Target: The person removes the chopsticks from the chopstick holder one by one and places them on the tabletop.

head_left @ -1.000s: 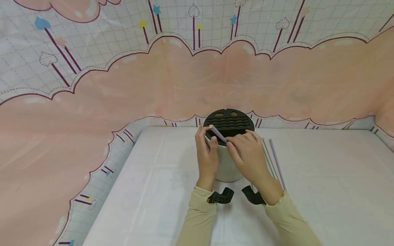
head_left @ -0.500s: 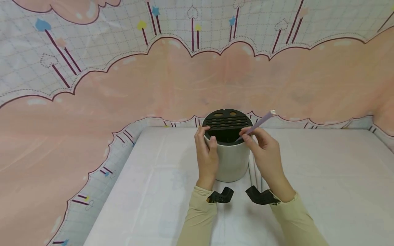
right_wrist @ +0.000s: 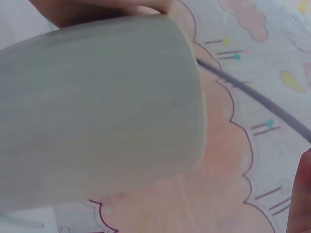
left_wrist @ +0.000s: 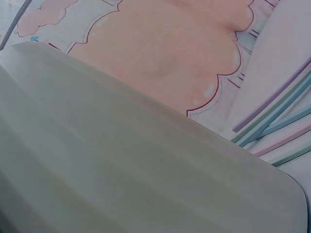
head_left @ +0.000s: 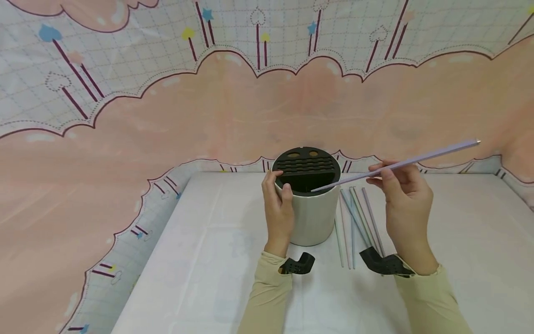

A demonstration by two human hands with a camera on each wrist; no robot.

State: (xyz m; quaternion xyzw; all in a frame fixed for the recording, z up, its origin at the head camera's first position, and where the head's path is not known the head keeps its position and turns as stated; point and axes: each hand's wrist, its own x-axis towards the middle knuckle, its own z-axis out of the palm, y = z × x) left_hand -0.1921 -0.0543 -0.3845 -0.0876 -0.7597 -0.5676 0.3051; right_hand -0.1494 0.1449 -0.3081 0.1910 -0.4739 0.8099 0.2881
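My left hand (head_left: 278,215) grips the left side of a pale grey-green utensil holder (head_left: 314,220), fingers and thumb at its rim. Its black lid (head_left: 308,164) has slots and two holes at the back and a wide opening at the front. To the right, my right hand (head_left: 406,199) pinches a long lavender chopstick (head_left: 434,154) near its middle. The chopstick slants down leftward, its thin tip overlapping the front opening, its thick pale-capped end out to the right. In the right wrist view, the chopstick (right_wrist: 262,99) passes behind the holder's rim.
Several pastel chopsticks in green, pink, blue and lavender (head_left: 372,215) lie on the white-covered table (head_left: 217,260) just right of the holder. Some cross one another. A patterned pink and white cloth (head_left: 292,106) stands as the backdrop.
My right hand has moved right, away from the holder, and the chopstick has swung from pointing up-left to a low rightward slant. My left hand stays on the holder.
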